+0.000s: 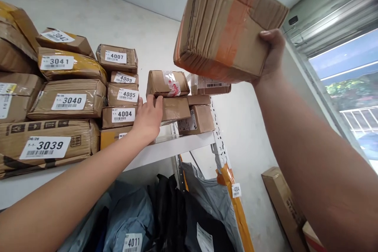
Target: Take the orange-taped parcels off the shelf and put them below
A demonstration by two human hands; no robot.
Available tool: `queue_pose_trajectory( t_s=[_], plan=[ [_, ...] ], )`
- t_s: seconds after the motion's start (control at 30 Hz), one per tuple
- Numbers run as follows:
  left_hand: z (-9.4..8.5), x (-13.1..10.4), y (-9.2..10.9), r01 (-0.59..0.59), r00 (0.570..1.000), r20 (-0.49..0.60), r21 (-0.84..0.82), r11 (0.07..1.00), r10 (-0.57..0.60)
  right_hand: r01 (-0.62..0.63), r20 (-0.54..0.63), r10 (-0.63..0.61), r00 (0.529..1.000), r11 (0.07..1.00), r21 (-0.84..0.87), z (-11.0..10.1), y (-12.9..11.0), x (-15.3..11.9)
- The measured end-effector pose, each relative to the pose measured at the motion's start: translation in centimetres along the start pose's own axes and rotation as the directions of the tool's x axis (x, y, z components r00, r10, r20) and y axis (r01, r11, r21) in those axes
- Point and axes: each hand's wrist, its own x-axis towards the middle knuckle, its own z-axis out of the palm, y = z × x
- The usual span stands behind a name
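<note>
The right hand (270, 53) grips one edge of a taped cardboard parcel (226, 25) raised high above the shelf (177, 145), thumb pressed on its near face while its fingers are hidden behind and the parcel's top is cut off by the frame. The left hand (149, 118) lies flat with fingers together against a small brown box (175, 108) in the stack, covering its label. Readable labels say 3039 (45, 147), 3040 (69, 101), 3041 (57, 62), 4004 (123, 115), 4005 (128, 95), 4007 (115, 57), 4009 (125, 78); a grey bag (130, 224) below reads 4011.
</note>
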Motion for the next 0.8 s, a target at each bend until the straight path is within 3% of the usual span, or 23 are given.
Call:
queue_pose_trajectory(
  t_s=[0.2, 0.4, 0.5, 0.63, 0.8],
  plan=[
    [-0.6, -0.2, -1.6, -0.158, 0.984, 0.076, -0.012, 0.987, 0.158, -0.011, -0.095, 0.01, 0.995, 1.0, -0.012, -0.4, 0.1, -0.2],
    [-0.8, -1.9, -1.1, -0.219, 0.976, 0.022, 0.027, 0.975, 0.218, 0.021, 0.004, -0.021, 1.0, 0.999, -0.04, 0.1, 0.2, 0.0],
    [-0.3, -2.8, -0.2, -0.185, 0.983, 0.011, 0.055, 0.981, 0.184, -0.007, 0.023, 0.009, 1.0, 0.998, -0.067, 0.4, 0.3, 0.1],
    [-0.2, -3.3, 0.0, -0.102, 0.99, 0.106, 0.068, 0.992, 0.094, -0.043, 0.015, 0.044, 0.999, 0.997, -0.067, 0.9, 0.4, 0.1],
    [-2.8, -3.4, -0.5, -0.217, 0.968, 0.138, 0.053, 0.975, 0.208, 0.018, 0.022, -0.017, 1.0, 0.999, -0.05, 1.1, 0.3, -0.2]
  ],
)
